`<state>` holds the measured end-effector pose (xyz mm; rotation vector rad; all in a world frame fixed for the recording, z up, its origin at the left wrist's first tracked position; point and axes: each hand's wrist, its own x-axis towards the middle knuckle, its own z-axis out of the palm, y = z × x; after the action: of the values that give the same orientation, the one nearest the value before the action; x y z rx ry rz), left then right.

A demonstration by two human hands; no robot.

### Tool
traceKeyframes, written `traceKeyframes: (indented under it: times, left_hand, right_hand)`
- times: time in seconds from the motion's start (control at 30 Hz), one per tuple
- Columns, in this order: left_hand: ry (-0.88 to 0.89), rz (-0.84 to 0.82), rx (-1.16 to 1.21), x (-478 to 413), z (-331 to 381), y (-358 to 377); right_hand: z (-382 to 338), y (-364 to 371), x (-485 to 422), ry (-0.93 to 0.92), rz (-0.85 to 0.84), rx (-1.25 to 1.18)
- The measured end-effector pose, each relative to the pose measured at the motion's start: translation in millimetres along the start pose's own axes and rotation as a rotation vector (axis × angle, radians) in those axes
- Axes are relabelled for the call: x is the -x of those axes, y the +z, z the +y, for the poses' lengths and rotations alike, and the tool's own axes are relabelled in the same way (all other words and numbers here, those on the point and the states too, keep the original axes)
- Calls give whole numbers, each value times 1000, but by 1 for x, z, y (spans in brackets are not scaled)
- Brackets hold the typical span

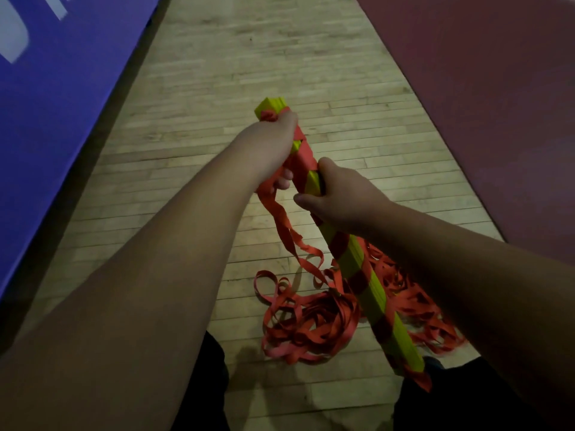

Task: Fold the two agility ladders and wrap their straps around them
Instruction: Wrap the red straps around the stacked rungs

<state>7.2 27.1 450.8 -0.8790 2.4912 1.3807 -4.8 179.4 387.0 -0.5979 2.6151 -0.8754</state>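
Observation:
A bundle of yellow ladder rungs is stacked into one long bar that slants from my lap up and away to its far end. Red strap is wound around it in several bands. My right hand grips the bar around its middle. My left hand is closed on the red strap near the bar's far end, pressed against the bundle. From that hand the strap trails down to a loose red heap on the floor. More red strap lies to the right of the bar, partly hidden by my right forearm.
I stand on a pale wooden plank floor. A blue mat with white lettering borders it on the left, and a dark red mat on the right. My dark trouser legs show at the bottom edge.

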Motion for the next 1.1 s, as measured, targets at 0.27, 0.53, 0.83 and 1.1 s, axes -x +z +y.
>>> traceKeyframes:
  times: [0.27, 0.53, 0.83, 1.1]
  left_hand:
    - [49, 100, -100, -8, -10, 8]
    - [181, 116, 88, -9, -8, -15]
    - [211, 35, 259, -13, -10, -28]
    - [134, 42, 504, -7, -12, -18]
  right_hand:
    - [-6, 0, 3, -66, 67, 103]
    - [-5, -22, 3, 108, -300, -489]
    - [-9, -24, 10, 18, -286, -661]
    - [-16, -26, 12, 16, -317, -713]
